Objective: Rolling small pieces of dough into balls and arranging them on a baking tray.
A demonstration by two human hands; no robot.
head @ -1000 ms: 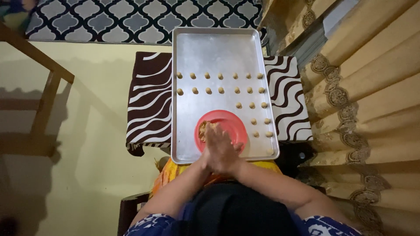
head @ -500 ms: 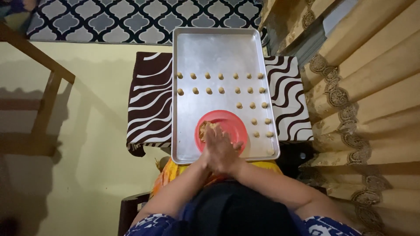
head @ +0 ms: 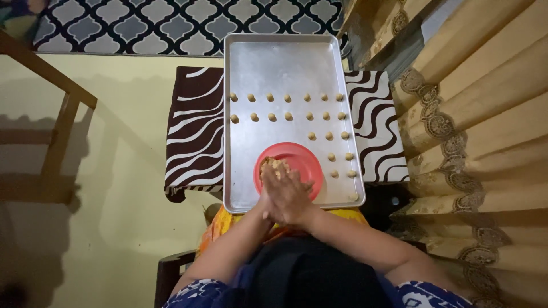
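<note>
My left hand (head: 269,197) and my right hand (head: 295,198) are pressed palm to palm over the near edge of a red bowl (head: 297,162). Whatever lies between the palms is hidden. The bowl holds tan dough (head: 273,166) and stands on a large metal baking tray (head: 285,63). Small dough balls (head: 287,116) sit in rows across the middle of the tray and down its right side. The far half of the tray is bare metal.
The tray rests on a brown-and-white wavy-patterned cloth (head: 194,137) over a small table. Tan curtains (head: 485,131) hang close on the right. A wooden frame (head: 57,125) stands at the left on a yellow floor, and a patterned rug (head: 142,25) lies beyond.
</note>
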